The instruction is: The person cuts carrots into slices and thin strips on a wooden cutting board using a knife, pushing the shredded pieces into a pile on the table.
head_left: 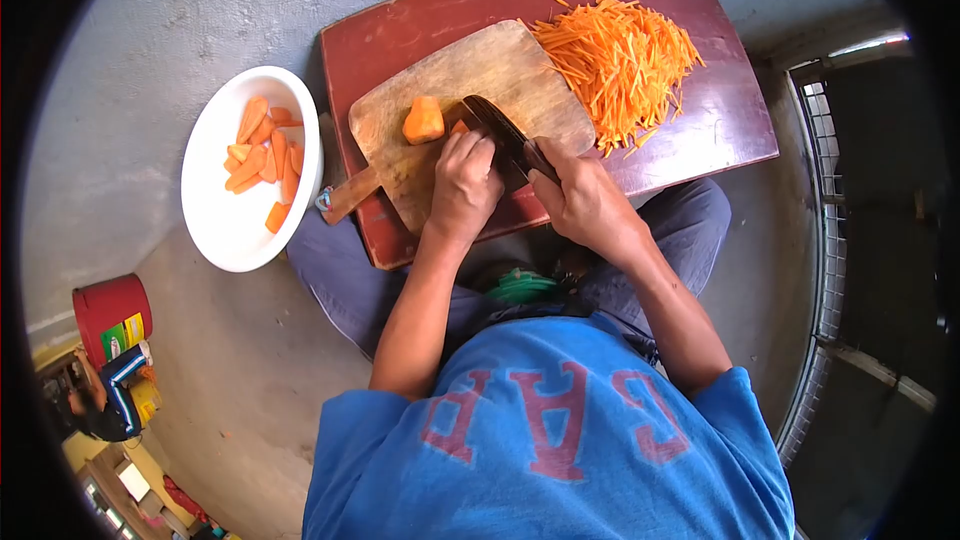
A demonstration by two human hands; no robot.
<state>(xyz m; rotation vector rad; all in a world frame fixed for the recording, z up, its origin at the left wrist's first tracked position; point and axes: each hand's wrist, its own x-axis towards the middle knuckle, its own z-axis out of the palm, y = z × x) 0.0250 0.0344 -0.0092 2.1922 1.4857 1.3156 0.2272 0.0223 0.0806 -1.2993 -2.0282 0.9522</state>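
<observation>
My right hand (588, 202) grips a dark-bladed knife (496, 128), its blade pointing up and left over the wooden cutting board (480, 65). Beside the blade, my left hand (466, 185) is closed with curled fingers on a carrot piece (459, 127); only a bit of orange shows past the knuckles. A thick carrot chunk (424, 121) sits on the board just left of those fingers. To the right, a heap of carrot strips (622, 65) lies partly against the board's edge.
The board rests on a low red table (715, 100) across my lap. A white basin (225, 240) with several peeled carrot pieces (270, 155) stands at left. Farther off are a red bucket (112, 315) and another person (110, 400). A metal grille (828, 190) is at right.
</observation>
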